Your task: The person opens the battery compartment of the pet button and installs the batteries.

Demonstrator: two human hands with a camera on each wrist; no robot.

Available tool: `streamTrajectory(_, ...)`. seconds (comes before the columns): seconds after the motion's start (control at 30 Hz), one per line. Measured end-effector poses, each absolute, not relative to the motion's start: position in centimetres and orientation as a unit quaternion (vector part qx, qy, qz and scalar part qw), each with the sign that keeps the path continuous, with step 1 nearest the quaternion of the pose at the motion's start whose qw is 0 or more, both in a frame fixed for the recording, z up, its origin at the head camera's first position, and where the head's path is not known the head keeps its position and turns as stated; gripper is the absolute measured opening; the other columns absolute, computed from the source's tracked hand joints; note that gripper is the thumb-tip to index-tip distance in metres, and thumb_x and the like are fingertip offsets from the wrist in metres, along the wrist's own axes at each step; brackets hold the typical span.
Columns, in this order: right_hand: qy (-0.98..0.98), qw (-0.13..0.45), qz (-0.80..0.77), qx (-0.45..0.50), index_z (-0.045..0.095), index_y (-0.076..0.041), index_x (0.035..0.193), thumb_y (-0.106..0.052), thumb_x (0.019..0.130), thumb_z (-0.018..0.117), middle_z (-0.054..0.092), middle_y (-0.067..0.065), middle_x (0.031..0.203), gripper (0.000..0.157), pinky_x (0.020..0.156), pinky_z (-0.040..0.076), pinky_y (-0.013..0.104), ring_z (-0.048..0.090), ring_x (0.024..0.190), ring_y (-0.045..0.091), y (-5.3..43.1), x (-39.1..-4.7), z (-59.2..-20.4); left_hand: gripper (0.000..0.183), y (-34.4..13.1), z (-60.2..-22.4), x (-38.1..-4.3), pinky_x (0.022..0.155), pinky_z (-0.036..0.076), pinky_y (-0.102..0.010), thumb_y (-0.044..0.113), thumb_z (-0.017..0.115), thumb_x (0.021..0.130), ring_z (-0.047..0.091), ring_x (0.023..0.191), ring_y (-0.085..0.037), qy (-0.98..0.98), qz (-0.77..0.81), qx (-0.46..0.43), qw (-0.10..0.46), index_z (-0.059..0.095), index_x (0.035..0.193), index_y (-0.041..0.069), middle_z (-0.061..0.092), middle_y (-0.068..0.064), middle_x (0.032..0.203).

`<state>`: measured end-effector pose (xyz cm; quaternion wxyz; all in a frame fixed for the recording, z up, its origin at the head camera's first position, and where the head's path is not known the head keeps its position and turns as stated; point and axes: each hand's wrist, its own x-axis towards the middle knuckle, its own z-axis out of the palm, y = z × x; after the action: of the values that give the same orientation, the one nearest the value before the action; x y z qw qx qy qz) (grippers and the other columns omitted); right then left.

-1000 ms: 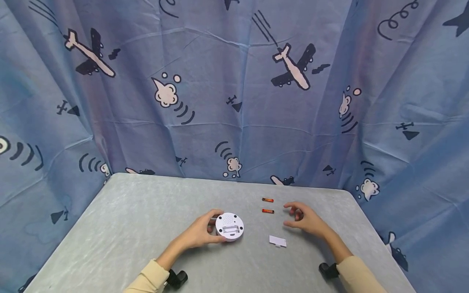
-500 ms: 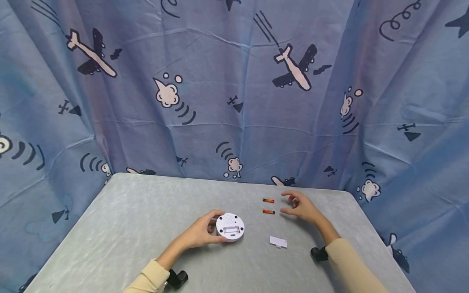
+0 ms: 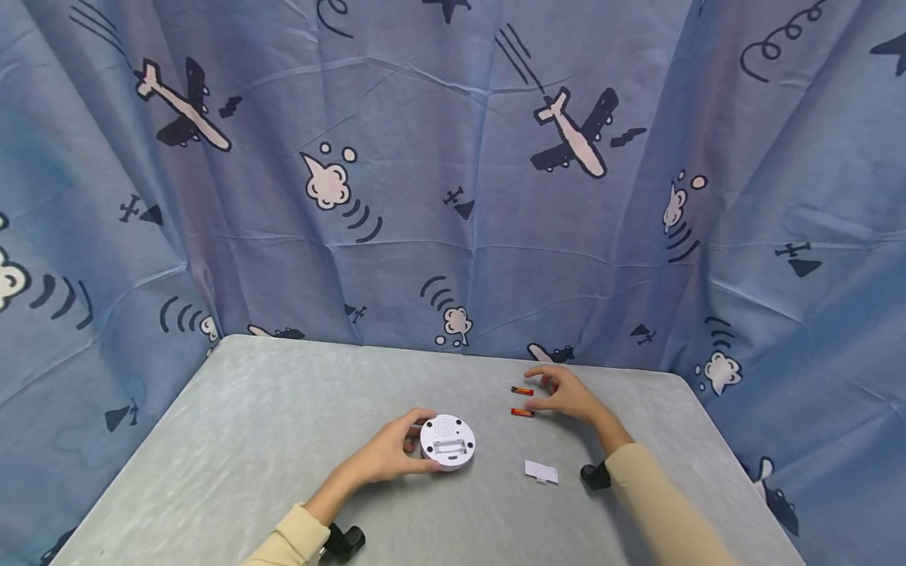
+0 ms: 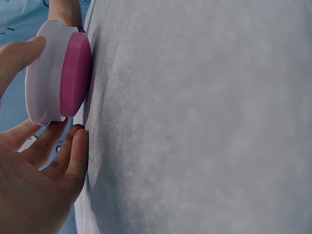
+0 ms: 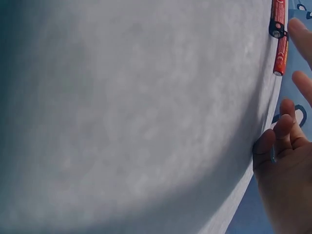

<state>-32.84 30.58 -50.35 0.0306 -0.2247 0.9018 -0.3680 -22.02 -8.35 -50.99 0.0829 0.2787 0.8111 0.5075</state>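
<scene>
My left hand (image 3: 389, 450) holds a round white device (image 3: 447, 442) by its rim, thumb on the near side and fingers at the far side. Its upturned face shows small holes, dark round feet and an uncovered battery compartment. The left wrist view reveals a pink underside (image 4: 75, 73) facing the table. My right hand (image 3: 569, 395), thumb and fingers spread apart, hovers over two red-and-black batteries. The far battery (image 3: 522, 391) lies between thumb and forefinger in the head view; the thumb tip is right at the near battery (image 3: 522, 413).
A white battery cover (image 3: 541, 472) with a small tab lies on the grey table (image 3: 297, 393), right of the device. Behind the table hangs a blue curtain (image 3: 410, 157) with printed planes. Each wrist wears a black camera mount (image 3: 345, 542).
My right hand has moved left and away from me, from beside the batteries to right over them. The left hand keeps its hold on the device, which stays in place.
</scene>
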Motion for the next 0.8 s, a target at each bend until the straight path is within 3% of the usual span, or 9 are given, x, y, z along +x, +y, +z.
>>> streamTrajectory(0.2,0.910,0.047,-0.356,-0.208,0.072,-0.006,0.120,-0.026,0.080,0.089,0.061,0.005,0.101,0.048,0.074,0.045,0.038,0.054,0.091,0.025,29.90,-33.21,-50.82,0.075,-8.27,-51.05,-21.85,0.087,0.053,-0.036,0.024,0.089,0.081,0.060,0.115,-0.030,0.813,0.507,0.275,0.084,0.051,0.143,0.004,0.058,-0.013,0.134)
streamTrajectory(0.47,0.912,0.022,-0.340,-0.227,0.077,-0.008,0.094,-0.008,0.086,0.082,0.061,0.001,0.087,0.009,0.072,0.045,0.036,0.053,0.083,0.022,29.56,-33.35,-50.87,0.075,-8.09,-51.05,-21.95,0.087,0.052,-0.037,0.025,0.089,0.081,0.059,0.115,-0.028,0.815,0.504,0.272,0.086,0.051,0.143,0.004,0.059,-0.013,0.133)
streamTrajectory(0.8,0.910,-0.005,-0.364,-0.199,0.078,-0.009,0.093,-0.011,0.087,0.082,0.059,0.000,0.084,0.008,0.068,0.040,0.033,0.050,0.078,0.020,29.64,-32.46,-50.47,0.078,-8.08,-50.98,-21.97,0.084,0.050,-0.036,0.025,0.089,0.080,0.059,0.110,-0.025,0.820,0.501,0.264,0.080,0.050,0.144,0.004,0.059,-0.011,0.130)
